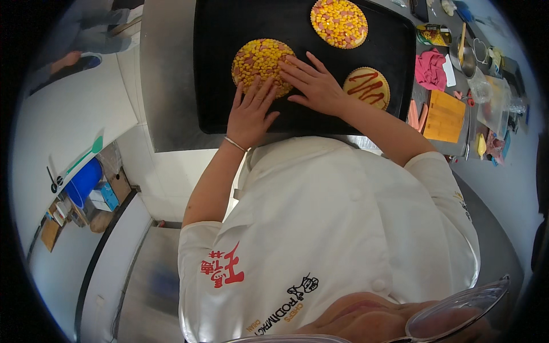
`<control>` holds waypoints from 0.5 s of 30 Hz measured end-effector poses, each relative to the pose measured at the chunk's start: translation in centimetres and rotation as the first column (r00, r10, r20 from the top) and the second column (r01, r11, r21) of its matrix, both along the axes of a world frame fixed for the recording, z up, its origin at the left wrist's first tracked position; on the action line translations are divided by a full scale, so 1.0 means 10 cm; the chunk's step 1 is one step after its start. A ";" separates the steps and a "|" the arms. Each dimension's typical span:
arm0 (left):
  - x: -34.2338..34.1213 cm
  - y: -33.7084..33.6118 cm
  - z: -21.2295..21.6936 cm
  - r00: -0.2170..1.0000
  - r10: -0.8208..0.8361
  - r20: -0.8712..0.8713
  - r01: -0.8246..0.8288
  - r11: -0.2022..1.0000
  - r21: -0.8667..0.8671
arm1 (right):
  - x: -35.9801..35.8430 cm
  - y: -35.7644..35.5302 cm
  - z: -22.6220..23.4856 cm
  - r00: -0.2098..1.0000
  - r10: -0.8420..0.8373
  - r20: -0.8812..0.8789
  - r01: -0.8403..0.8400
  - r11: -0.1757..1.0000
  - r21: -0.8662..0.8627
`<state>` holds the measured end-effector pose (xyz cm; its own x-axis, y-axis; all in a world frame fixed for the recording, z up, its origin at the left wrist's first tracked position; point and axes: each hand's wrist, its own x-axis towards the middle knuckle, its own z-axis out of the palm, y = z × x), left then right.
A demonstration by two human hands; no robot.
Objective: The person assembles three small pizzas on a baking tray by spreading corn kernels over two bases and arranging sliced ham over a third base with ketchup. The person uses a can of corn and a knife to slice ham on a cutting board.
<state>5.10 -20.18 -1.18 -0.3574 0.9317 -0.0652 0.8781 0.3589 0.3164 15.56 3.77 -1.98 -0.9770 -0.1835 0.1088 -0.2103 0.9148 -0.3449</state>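
From my remote station I view, through the head camera, a large black tray (274, 17) on a steel bench (168, 108), at the upper centre of the frame. The corn-topped pizza (260, 57) lies in the tray, left of the tray's middle; its round face is covered with yellow kernels and small pink pieces. The left hand (249, 117) is open, palm down, its extended fingers reaching the pizza's lower edge. The right hand (314, 86) is likewise open, fingers spread, with its fingertips at the pizza's right edge. Neither hand grips anything (how firmly the fingertips press, I cannot tell).

Two further rounds share the tray: a second topped pizza (339, 23) near the top of the frame, and, below it, a plain base (366, 86) striped with red sauce, close beside the right forearm and partly hidden by it. On the surface at the upper right I note a crumpled pink cloth (430, 70), an orange-brown cutting board (445, 116), pink sausages (413, 114) just left of the board, and a metal bowl (469, 64) above it.
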 end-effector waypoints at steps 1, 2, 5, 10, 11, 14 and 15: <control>-0.01 -0.01 -0.02 1.000 -0.006 -0.004 0.006 1.000 -0.002 | -0.03 0.00 -0.02 1.000 0.004 0.008 -0.005 1.000 0.023; 0.00 -0.02 -0.06 1.000 -0.011 -0.009 0.011 1.000 -0.004 | -0.06 -0.01 -0.04 1.000 0.008 0.016 -0.009 0.999 0.045; -0.01 0.00 -0.01 1.000 0.010 -0.017 -0.009 1.000 0.025 | -0.13 -0.01 -0.02 0.998 -0.029 -0.056 0.031 0.999 0.028; -0.06 -0.01 -0.05 0.999 0.023 -0.023 -0.024 0.999 -0.032 | -0.44 -0.05 -0.08 0.999 -0.023 -0.042 0.024 0.999 0.037; -0.07 -0.01 -0.04 1.000 0.008 -0.020 -0.008 1.000 0.000 | -0.45 -0.01 -0.10 0.999 -0.033 -0.036 0.035 0.998 0.056; -0.07 -0.04 0.02 0.999 0.043 -0.009 -0.043 0.999 0.002 | -0.45 0.02 -0.07 0.998 -0.055 -0.042 0.057 0.997 0.057; -0.08 -0.05 0.01 0.998 0.060 -0.010 -0.060 0.998 0.010 | -0.46 0.03 -0.06 0.997 -0.064 -0.049 0.067 0.996 0.051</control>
<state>4.35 -20.72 -1.13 -0.4135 0.9090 -0.0524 0.8582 0.4083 0.3110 10.98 4.07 -2.59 -0.9811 -0.1260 0.1472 -0.1642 0.9439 -0.2866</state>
